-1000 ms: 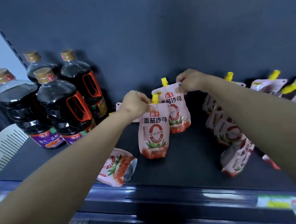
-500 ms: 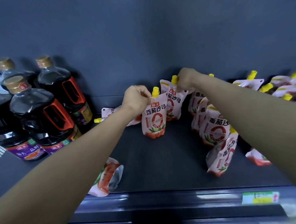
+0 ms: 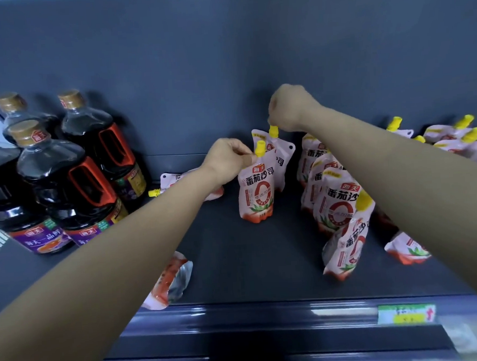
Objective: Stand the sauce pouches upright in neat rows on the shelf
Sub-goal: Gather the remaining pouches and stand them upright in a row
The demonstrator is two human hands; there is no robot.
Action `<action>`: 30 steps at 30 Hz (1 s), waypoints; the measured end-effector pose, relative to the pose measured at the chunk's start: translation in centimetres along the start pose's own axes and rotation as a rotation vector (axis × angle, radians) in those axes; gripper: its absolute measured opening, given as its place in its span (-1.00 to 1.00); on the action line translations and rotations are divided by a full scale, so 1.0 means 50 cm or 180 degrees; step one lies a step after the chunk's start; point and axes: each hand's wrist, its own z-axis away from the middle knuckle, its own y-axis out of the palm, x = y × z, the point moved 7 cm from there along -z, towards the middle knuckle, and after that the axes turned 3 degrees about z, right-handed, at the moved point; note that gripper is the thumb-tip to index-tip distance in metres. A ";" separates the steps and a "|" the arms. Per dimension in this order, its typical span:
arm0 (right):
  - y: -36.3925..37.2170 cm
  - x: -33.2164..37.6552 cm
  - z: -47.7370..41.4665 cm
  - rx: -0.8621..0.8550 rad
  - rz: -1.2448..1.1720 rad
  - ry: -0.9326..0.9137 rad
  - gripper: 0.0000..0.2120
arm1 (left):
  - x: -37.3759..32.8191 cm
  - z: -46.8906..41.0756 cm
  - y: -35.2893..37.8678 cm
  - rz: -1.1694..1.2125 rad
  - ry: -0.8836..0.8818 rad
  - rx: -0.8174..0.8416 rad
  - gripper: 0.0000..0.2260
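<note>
Left hand (image 3: 226, 160): pinches front pouch (image 3: 257, 191) top, upright on shelf (image 3: 250, 260).
Right hand (image 3: 290, 108): pinches rear pouch (image 3: 281, 152) cap.

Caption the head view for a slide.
Left hand pinches the front pouch and right hand the rear pouch by their tops, both upright on the shelf.

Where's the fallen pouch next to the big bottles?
The lying pouch is at the back of the shelf, left of centre in the head view, between the dark bottles and the left hand, partly behind that forearm.
</note>
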 end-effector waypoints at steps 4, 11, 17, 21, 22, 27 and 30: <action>-0.015 0.087 0.010 -0.0134 -0.0153 -0.0544 -0.77 | -0.002 0.019 -0.082 -0.0141 0.0055 -0.0250 -0.93; 0.085 0.279 0.040 0.0571 -0.0175 -0.1534 -0.76 | 0.050 0.102 -0.268 -0.0802 -0.0210 -0.0895 -0.91; 0.231 0.383 0.042 0.1242 0.0404 -0.1950 -0.63 | 0.155 0.202 -0.325 -0.1617 -0.0930 -0.0773 -0.83; 0.317 0.404 0.033 0.1631 0.0988 -0.2143 -0.47 | 0.227 0.254 -0.344 -0.1797 -0.1483 -0.0757 -0.85; 0.334 0.406 0.028 0.1701 0.1139 -0.2184 -0.41 | 0.242 0.263 -0.347 -0.1906 -0.1618 -0.0759 -0.83; 0.408 0.414 0.006 0.2061 0.1773 -0.2356 -0.16 | 0.307 0.302 -0.357 -0.2290 -0.2192 -0.0657 -0.59; 0.441 0.412 -0.003 0.2111 0.2133 -0.2497 -0.09 | 0.338 0.315 -0.341 -0.1988 -0.2406 -0.0447 -0.43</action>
